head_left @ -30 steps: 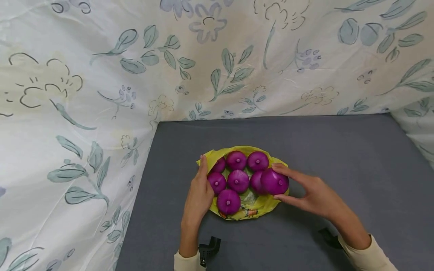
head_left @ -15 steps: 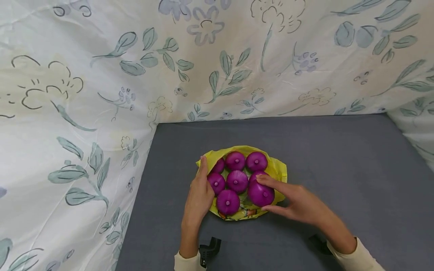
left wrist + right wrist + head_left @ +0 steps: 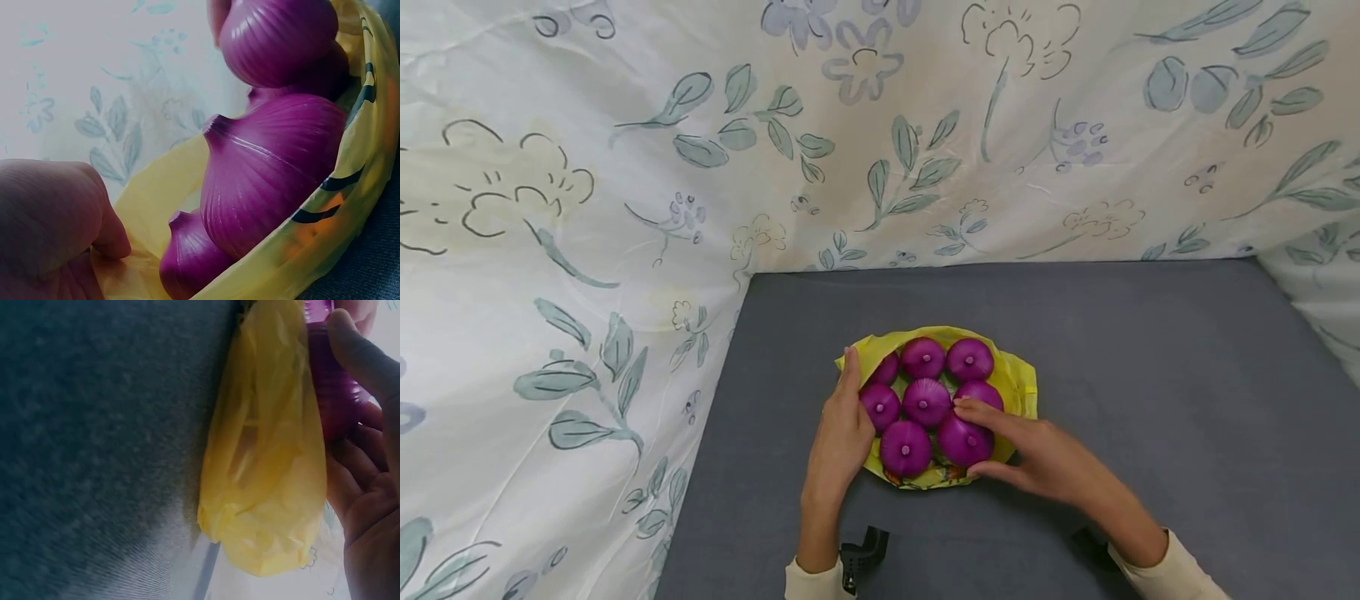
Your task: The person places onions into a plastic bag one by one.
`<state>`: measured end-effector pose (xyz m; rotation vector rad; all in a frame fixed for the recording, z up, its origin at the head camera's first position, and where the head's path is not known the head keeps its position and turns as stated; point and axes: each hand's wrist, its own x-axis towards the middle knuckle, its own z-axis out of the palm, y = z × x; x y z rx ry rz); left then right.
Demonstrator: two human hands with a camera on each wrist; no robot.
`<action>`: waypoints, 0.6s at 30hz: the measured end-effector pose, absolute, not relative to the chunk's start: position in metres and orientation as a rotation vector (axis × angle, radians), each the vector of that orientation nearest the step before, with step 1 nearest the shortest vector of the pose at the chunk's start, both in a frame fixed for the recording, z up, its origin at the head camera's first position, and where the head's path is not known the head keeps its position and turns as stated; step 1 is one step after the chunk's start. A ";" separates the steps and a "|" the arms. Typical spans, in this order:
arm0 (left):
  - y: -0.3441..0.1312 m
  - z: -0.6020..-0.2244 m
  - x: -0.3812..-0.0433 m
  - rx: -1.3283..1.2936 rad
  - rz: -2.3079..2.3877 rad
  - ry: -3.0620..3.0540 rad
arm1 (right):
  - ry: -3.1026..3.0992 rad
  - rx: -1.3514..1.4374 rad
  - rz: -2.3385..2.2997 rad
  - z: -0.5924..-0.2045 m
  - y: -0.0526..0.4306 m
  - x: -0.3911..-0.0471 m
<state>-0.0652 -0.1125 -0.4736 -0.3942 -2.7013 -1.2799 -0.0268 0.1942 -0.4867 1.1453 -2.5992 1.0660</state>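
Observation:
Purple onions (image 3: 927, 402) lie grouped in an opened yellow plastic bag (image 3: 1019, 385), most with their stubby tips facing up. At the bag's left side my left hand (image 3: 839, 429) holds the rim; in the left wrist view its thumb presses on the yellow film. On the near right, my right hand (image 3: 1045, 462) grips an onion (image 3: 964, 442), thumb on the near side and fingers over the far side. That onion sits beside the front onion (image 3: 906, 448) and overlaps the one behind it. From the right wrist, the bag's outer wall (image 3: 269, 456) partly hides the gripped onion (image 3: 331, 387).
The bag rests on a dark grey tabletop (image 3: 1112, 333). Floral cloth (image 3: 820, 167) hangs behind the table and along its left side. A black strap piece (image 3: 865, 548) is on the left wrist.
My right hand has carried its onion left and toward the near side, from above the bag's right edge down beside the front onion. The left hand has stayed at the rim.

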 end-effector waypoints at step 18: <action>-0.114 -0.475 -0.063 -0.408 -1.250 -2.695 | -2.690 1.153 0.794 -0.503 0.182 -0.019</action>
